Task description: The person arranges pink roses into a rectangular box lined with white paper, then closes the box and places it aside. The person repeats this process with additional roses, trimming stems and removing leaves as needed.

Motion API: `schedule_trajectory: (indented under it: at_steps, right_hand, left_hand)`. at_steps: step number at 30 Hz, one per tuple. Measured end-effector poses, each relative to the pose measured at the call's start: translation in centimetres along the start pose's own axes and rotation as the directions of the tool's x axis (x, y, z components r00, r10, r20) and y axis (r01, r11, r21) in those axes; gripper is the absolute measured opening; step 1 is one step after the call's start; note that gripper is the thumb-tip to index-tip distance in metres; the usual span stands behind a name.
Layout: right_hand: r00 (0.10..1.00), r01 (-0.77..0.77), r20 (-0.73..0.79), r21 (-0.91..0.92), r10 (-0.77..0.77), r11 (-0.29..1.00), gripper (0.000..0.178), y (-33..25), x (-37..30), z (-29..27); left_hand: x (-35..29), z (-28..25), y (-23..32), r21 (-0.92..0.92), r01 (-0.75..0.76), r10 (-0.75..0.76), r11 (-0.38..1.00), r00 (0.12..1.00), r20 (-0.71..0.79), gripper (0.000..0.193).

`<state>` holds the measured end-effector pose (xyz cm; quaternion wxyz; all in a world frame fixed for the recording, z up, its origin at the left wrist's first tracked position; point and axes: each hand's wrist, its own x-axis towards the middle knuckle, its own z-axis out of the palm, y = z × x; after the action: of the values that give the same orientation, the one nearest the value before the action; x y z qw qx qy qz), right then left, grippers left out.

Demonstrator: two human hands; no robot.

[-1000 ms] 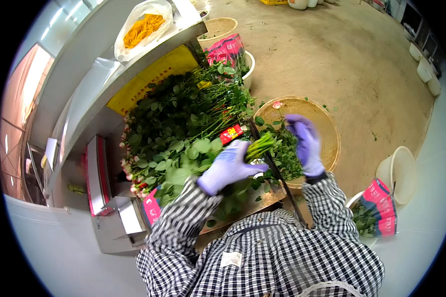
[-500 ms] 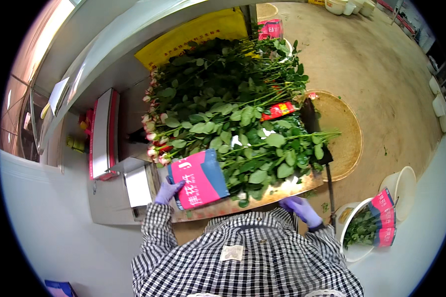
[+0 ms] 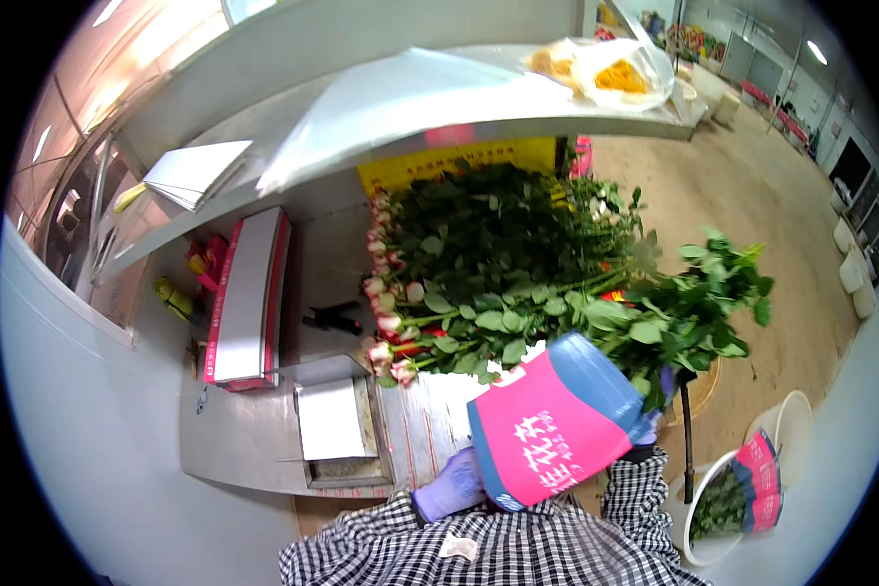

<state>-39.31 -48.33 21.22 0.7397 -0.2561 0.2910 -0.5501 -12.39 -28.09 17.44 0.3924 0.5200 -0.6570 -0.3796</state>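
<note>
A bunch of leafy stems (image 3: 718, 293) slants up to the right out of a pink and blue paper sleeve (image 3: 547, 430). Its heads are hidden inside the sleeve. My gloved left hand (image 3: 451, 485) is closed at the sleeve's lower left end. At the other end, my right hand (image 3: 651, 420) grips the bunch near the stems, partly covered by sleeve and leaves. Behind it, a heap of pink-and-white roses (image 3: 518, 244) lies on the bench, heads to the left, stems to the right.
Above the roses runs a metal shelf (image 3: 400, 122) bearing plastic sheets and a bag of yellow bands (image 3: 620, 76). Left on the bench are black clippers (image 3: 334, 317), a long box (image 3: 254, 293) and a paper-lined tray (image 3: 334, 418). A white bucket (image 3: 689, 532) with wrapped stems stands at right.
The sleeved bunch has come up off the bench and swung toward me and right. My left hand moved to its lower end; my right hand rose from the bench edge to the stems.
</note>
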Motion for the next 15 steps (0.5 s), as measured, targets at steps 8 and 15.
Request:
schedule_trajectory:
  at_steps: [8,15]
  right_hand:
    - [0.876,0.444,-0.013,-0.369,-0.482,0.817,0.054,-12.9,-2.7,0.8]
    - [0.784,0.441,-0.113,-0.592,-0.611,0.675,0.048,-15.0,-7.7,-4.0]
  left_hand:
    - [23.5,-24.8,18.2,0.965,-0.020,0.665,0.261,0.729,-0.164,0.047]
    - [28.9,-35.6,21.5,0.890,0.457,-0.328,0.017,0.843,-0.427,0.030]
